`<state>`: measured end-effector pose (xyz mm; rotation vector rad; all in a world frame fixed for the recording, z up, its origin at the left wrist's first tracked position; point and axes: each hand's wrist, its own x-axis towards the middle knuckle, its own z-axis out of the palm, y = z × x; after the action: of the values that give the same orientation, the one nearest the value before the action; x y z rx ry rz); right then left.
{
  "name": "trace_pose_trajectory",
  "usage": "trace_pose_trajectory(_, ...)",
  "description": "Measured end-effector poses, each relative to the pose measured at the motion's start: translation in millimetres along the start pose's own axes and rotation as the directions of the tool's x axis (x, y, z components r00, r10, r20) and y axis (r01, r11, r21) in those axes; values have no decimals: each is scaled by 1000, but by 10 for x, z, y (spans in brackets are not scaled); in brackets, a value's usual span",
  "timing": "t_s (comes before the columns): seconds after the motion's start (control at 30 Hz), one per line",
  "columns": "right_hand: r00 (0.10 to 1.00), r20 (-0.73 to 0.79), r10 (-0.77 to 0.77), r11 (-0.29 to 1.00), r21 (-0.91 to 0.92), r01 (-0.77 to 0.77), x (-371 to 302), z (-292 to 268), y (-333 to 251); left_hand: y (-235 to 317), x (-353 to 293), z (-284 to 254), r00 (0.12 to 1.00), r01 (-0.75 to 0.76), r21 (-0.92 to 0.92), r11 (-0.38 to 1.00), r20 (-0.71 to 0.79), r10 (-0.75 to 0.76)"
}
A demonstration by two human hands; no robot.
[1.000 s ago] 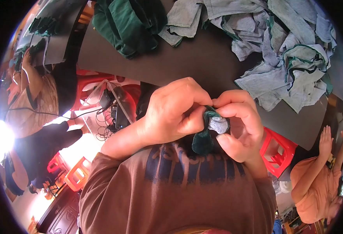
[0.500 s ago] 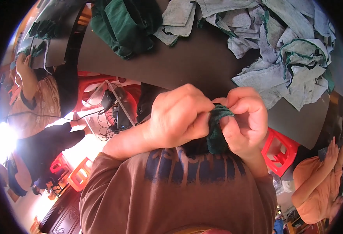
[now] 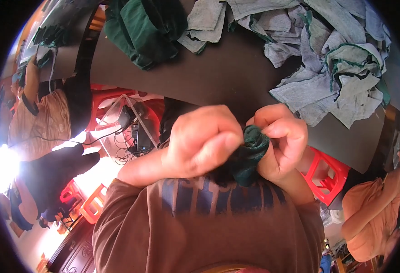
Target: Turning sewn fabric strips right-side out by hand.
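Just right of my curled left fingers, their grip unclear, the cloth runs near-to-far, my right fingers pinching its far end.

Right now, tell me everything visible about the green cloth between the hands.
The green cloth is dark and looks soft, velvety. Its upper end is bunched into a rounded fold; the rest hangs loosely in front of the brown shirt. The right hand holds it; the blurred left hand is beside it, contact unclear.
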<state>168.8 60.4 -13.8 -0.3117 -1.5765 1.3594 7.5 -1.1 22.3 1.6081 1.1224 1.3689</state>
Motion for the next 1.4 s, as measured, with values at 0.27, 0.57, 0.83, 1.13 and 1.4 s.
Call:
trace_pose_trajectory(0.27,996,3,88,995,-41,-88,5,-80,-4,-36,101,-70,987,-88,127,988,148,69)
trace_pose_trajectory(0.57,931,-11,364,927,104,-361,26,-101,-109,-79,45,50,967,-231,426,874,4,254)
trace_pose_trajectory(0.83,854,83,513,847,112,-520,114,-127,-200,-96,27,46,960,-236,471,850,-25,281)
trace_pose_trajectory(1.13,845,66,530,845,39,-533,56,-26,-288,-142,93,88,912,-198,572,796,-191,364)
trace_pose_trajectory(1.4,707,60,705,651,340,-679,77,-158,-320,29,15,-59,802,362,-852,378,79,-591)
